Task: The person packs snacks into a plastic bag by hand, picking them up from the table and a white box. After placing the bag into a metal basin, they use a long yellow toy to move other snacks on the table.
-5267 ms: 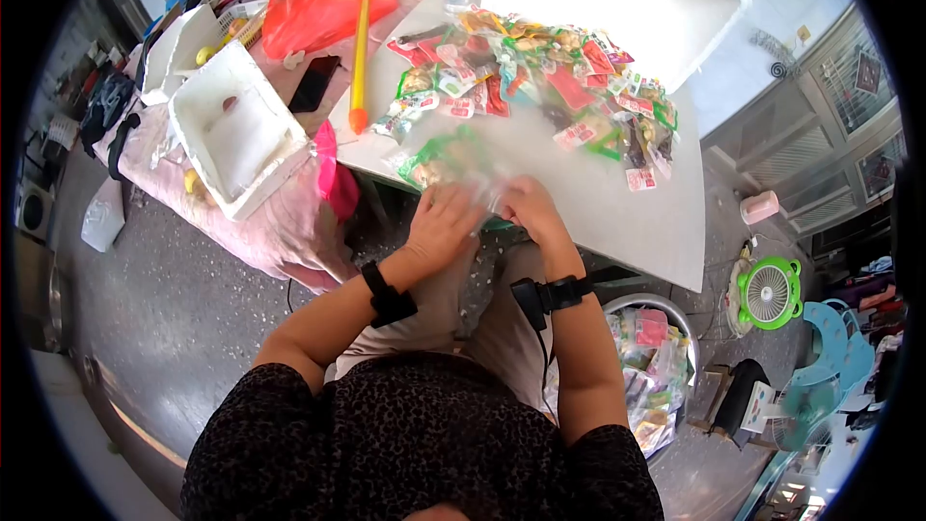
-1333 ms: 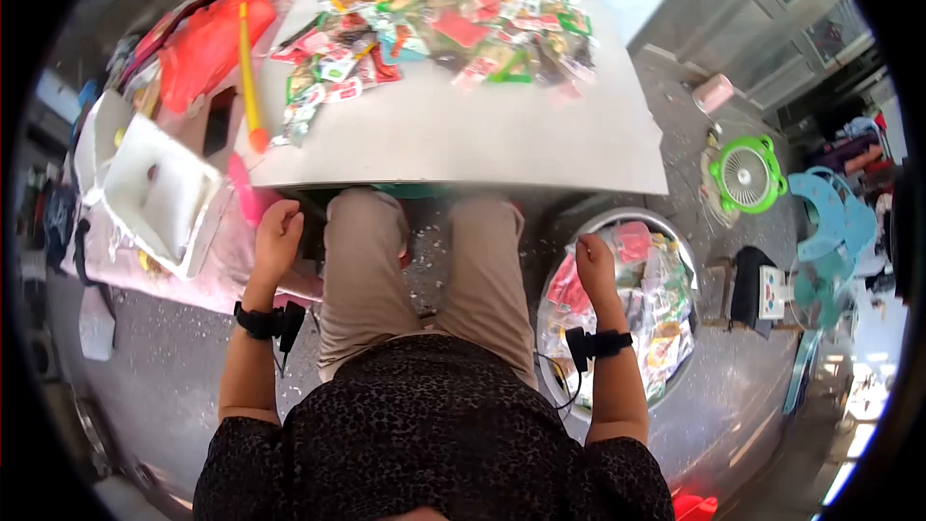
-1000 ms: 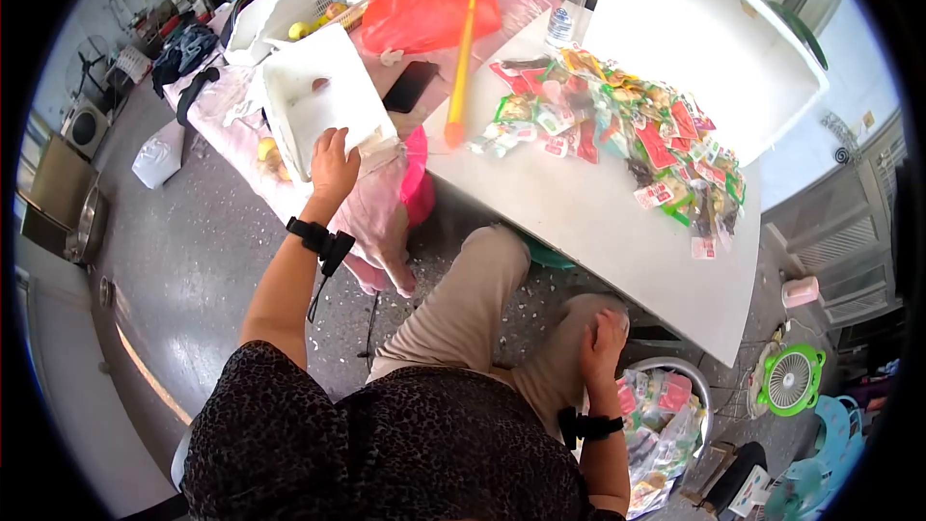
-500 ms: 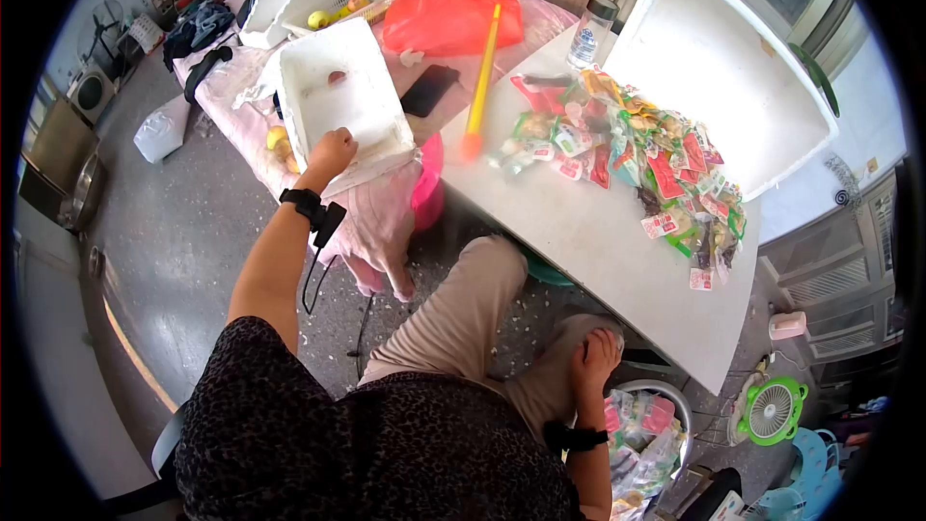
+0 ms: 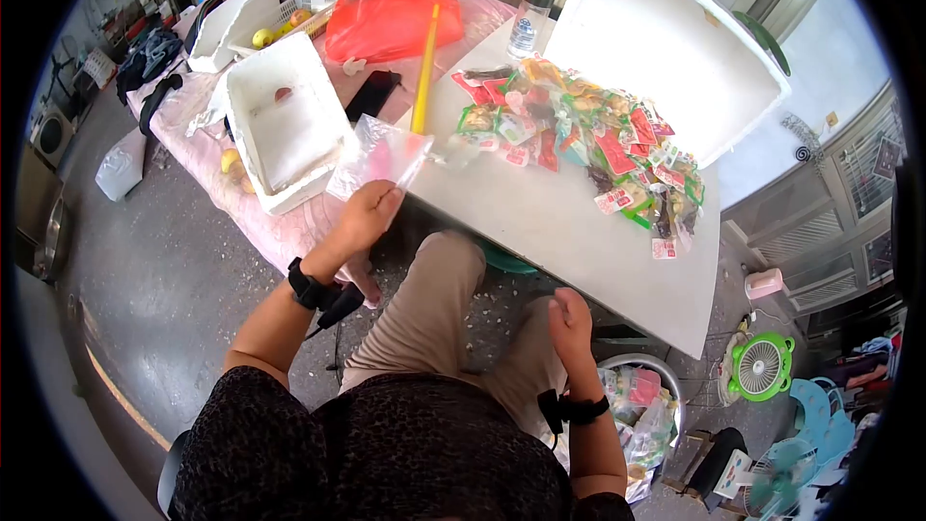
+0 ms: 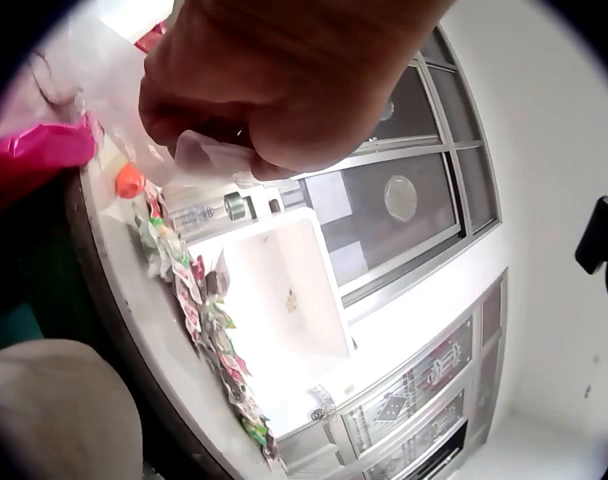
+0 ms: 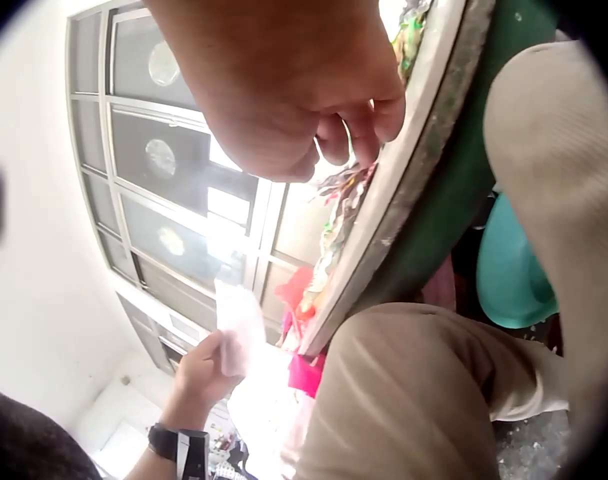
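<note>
My left hand (image 5: 369,215) pinches a clear plastic bag (image 5: 384,150) between thumb and fingers, near the table's left corner. The bag is thin and see-through, and it stands up from the hand. In the left wrist view, the curled fingers hide part of the bag (image 6: 216,157). From the right wrist view, the bag (image 7: 242,328) shows as a pale sheet in the far hand. My right hand (image 5: 571,328) is over the right thigh with loosely bent fingers and nothing in it. On the table lies a heap of small colourful packets (image 5: 617,150).
A white foam box (image 5: 289,130) stands on the pink-covered surface at left, near a phone (image 5: 372,95). A yellow stick (image 5: 425,68) and a bottle (image 5: 530,24) lie beyond. A large foam box (image 5: 675,48) backs the table (image 5: 540,222). A metal basin (image 5: 678,396) of packets sits at right.
Earlier both hands worked together on a green packet; then they parted. The left hand reached to the small foam box and has come back rightward with a clear bag. The right hand lifted slightly.
</note>
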`<state>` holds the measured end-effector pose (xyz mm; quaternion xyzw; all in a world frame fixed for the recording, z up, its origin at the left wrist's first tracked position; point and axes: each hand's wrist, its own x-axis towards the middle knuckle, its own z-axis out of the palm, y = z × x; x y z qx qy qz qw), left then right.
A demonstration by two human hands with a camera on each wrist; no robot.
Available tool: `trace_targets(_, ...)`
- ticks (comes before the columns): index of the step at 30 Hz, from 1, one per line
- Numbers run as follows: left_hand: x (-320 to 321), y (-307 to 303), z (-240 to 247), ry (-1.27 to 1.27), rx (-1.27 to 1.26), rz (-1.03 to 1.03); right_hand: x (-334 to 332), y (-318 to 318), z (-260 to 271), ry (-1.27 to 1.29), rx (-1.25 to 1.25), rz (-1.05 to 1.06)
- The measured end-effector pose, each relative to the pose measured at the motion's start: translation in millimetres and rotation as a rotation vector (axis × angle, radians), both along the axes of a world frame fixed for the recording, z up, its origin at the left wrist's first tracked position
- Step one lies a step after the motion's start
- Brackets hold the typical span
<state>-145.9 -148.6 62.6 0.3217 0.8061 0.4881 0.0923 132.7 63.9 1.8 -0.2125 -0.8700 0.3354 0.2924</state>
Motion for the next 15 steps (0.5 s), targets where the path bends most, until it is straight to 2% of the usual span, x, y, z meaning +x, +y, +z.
trace_targets(2,29.5,22.2,-13.5,0.003,0.083,-0.149,-22.3,-8.9,25.4,-0.059,-0.294,0.002)
trace_targets(6,71.6,61.5,-35.2,0.023,0.092,-0.332,-71.3,-18.3,19.0,0.136,-0.558,0.166)
trace_targets(7,79.7,68.3,-37.5,0.019,0.098,-0.368,-80.6,-21.0,20.2,0.116,-0.667,0.163)
trace_targets(9,91.2,77.2,-37.9,-0.021,0.069,-0.372,-94.5,-25.0,21.9,0.079,-0.89,0.163)
trace_targets(12,95.1,81.6,-33.8,0.0,0.037,-0.341,-100.7,-23.7,12.7,0.152,-0.873,0.077)
trace_targets(15,105.3,78.6,-20.9,0.14,0.023,-0.263,-93.8,-26.1,22.2,0.171,-0.999,0.09)
